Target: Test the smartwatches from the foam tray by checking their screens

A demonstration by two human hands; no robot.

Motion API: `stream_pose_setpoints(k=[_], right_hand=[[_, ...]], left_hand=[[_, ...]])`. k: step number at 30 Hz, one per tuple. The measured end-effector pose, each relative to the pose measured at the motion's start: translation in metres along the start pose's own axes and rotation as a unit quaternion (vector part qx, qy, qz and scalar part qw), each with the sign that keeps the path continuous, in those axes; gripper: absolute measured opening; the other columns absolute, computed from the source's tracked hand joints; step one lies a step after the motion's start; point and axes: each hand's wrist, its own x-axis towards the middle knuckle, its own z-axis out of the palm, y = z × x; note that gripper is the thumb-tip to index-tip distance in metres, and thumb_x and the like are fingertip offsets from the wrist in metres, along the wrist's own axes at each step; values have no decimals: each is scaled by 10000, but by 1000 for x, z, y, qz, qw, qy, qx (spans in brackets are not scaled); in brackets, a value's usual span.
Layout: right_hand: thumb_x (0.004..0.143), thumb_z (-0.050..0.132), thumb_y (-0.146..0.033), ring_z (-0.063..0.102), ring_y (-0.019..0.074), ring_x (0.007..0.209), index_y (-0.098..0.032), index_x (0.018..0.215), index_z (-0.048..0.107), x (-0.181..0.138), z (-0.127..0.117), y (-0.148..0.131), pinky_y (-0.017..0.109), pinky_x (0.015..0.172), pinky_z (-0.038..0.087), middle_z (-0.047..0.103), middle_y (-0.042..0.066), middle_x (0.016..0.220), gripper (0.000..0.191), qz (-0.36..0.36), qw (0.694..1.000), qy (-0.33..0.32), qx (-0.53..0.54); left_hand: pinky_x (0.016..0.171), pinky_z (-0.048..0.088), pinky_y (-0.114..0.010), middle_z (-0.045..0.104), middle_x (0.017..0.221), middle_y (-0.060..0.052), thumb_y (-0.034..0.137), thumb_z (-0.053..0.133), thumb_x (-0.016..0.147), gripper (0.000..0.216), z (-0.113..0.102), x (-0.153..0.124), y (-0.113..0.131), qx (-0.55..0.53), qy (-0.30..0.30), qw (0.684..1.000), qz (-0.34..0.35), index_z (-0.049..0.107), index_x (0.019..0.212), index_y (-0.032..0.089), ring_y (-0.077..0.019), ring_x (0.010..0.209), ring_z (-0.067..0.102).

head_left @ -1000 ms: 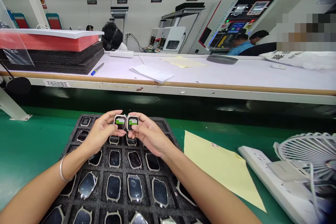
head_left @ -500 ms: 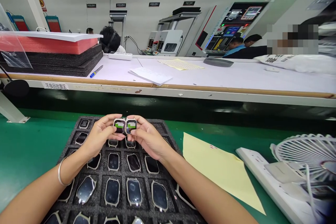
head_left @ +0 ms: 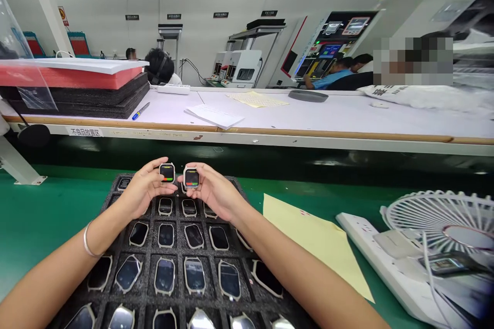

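My left hand (head_left: 144,187) grips a smartwatch body (head_left: 167,172) by its edges, its screen lit with a red and green bar near the bottom. A second smartwatch body (head_left: 191,178), showing a similar lit screen, is held in my right hand (head_left: 212,190). Both watches are strapless with pale frames and stand side by side, a small gap between them. Below them lies a black foam tray (head_left: 179,257), whose compartments hold many dark-screened watch bodies, such as one watch body (head_left: 164,275) in a middle row. My forearms cover parts of the tray's sides.
Right of the tray lie a yellow sheet (head_left: 309,241), a white power strip (head_left: 380,272) and a white fan (head_left: 440,216). Beyond, a raised shelf (head_left: 262,121) carries papers (head_left: 214,115), a pen (head_left: 141,111) and stacked foam (head_left: 73,97). Several people sit farther back.
The two watches have moved apart from touching, the left one shifting left and up. Their screens changed from a green band with text to red and green bars. The view has shifted slightly.
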Motion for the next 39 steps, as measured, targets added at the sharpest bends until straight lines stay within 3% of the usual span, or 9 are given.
stream_pose_setpoints(k=[4,9,14,18,23,39], right_hand=[[857,618,-414,619,137,577,-226,1001,563,13,5,-35,275,561,441,715,53,864,243,-24,999,-17,-40],[919,545,-350,586,127,521,-240,992,559,36,24,-89,251,488,404,693,41,810,133,-89,993,-14,-81],[943,443,-279,553,125,508,-231,985,540,48,45,-122,248,502,415,676,42,767,116,-161,985,4,-64],[840,564,-316,555,123,542,-239,996,524,46,50,-131,258,536,448,666,10,781,178,-198,978,-32,-62],[637,649,-142,580,108,589,-244,1059,508,36,51,-134,271,607,473,686,0,906,456,-259,956,-83,-113],[626,606,-98,641,124,670,-251,1122,518,26,61,-142,289,656,519,676,-2,965,526,-294,935,-116,-158]], left_hand=[[568,552,-261,686,878,-71,154,604,713,530,8,9,39,-27,-3,1000,12,533,1238,139,-179,632,705],[614,574,-280,676,855,-45,172,571,715,494,30,25,87,-3,-13,989,148,550,1208,160,-157,637,689],[633,582,-273,654,800,11,108,552,660,494,49,34,115,33,-8,967,252,599,1147,177,-115,604,662],[685,579,-265,655,809,25,53,566,627,611,53,28,121,84,-27,953,291,579,1221,195,-104,628,672],[716,571,-268,674,943,-26,51,634,635,618,51,19,121,126,-41,932,337,582,1235,190,-107,672,678],[716,547,-255,694,938,-23,48,670,623,690,44,20,133,116,-45,921,369,565,1283,221,-118,692,675]])
